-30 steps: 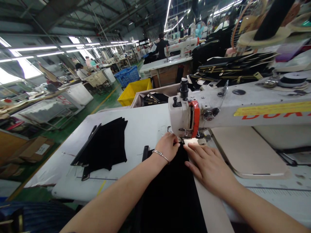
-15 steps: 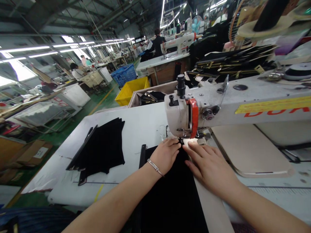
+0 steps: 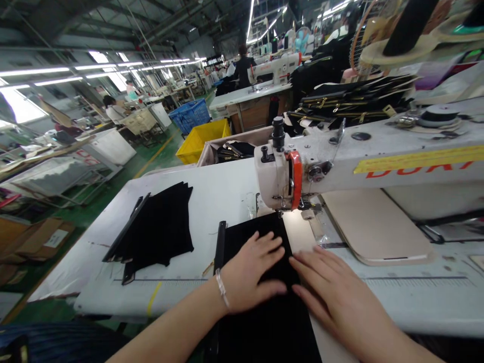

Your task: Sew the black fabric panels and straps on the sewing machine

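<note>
My left hand (image 3: pixel 254 272), with a bracelet at the wrist, lies with fingers spread on a black fabric panel (image 3: pixel 264 333). The far edge of the panel reaches under the head of a sewing machine (image 3: pixel 278 176). My right hand (image 3: pixel 328 285) rests flat along the panel's right edge, fingers stretched out, partly over a beige strip (image 3: pixel 300 229). A dark bar-like edging (image 3: pixel 220 244) runs down the panel's left side. Both hands sit on the near side of the needle area, slightly apart from each other.
Stacked black pieces (image 3: pixel 162 227) lie on the white table (image 3: pixel 223 186) at left. A beige panel (image 3: pixel 378 227) rests under the machine arm. Beyond are a yellow bin (image 3: pixel 204 141), a blue basket (image 3: pixel 191 116), piled zippered pieces (image 3: pixel 340 101) and a person in dark clothes (image 3: pixel 244 70).
Both hands have drawn back from the needle area toward me. My left hand's fingers have spread on the black panel. More of the panel and beige strip near the machine now shows.
</note>
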A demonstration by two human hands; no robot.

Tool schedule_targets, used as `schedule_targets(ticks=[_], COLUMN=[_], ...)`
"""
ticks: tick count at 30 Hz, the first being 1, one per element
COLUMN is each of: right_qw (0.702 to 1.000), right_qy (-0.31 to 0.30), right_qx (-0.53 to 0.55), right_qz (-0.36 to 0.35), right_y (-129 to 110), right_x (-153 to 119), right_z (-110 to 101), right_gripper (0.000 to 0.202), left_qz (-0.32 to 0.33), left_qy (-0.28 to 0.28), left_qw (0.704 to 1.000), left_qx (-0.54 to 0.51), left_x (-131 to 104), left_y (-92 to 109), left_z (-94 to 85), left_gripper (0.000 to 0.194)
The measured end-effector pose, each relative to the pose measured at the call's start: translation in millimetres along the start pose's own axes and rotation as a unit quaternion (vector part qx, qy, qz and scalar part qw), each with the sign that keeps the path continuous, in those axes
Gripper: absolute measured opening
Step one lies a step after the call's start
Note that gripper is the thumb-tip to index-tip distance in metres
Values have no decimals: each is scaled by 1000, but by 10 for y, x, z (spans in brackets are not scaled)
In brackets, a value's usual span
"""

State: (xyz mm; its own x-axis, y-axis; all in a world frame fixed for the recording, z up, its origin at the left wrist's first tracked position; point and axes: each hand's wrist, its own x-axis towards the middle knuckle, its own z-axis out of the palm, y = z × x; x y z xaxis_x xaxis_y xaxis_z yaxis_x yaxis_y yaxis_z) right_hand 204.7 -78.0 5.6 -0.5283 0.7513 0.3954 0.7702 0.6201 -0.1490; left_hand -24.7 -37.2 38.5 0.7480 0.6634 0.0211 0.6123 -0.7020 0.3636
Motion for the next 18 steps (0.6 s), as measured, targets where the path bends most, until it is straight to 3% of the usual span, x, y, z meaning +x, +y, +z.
schedule_targets(ticks=[2,6,13,18], right_qw=[999,996,986,992], right_qy=[20,24,-15,4], right_qx=[-2,-33,-90,-63], right_qz=[-32,-85,-140,-107], right_y=[-144,-326,-339,-378], right_x=[-241,-525,-645,-689], right_z=[-100,-275,-338,-291], right_gripper=[41,40,60,43], left_qz=[47,91,115,112], left_qy=[-39,-52,29,41], left_qw=[998,994,992,992], left_qx=[-26,-8,33,40], left_x=[-298,-636,-685,-758], left_y=[219,486,489,482], left_z=[9,73,174,207], left_gripper=[76,47,25,24])
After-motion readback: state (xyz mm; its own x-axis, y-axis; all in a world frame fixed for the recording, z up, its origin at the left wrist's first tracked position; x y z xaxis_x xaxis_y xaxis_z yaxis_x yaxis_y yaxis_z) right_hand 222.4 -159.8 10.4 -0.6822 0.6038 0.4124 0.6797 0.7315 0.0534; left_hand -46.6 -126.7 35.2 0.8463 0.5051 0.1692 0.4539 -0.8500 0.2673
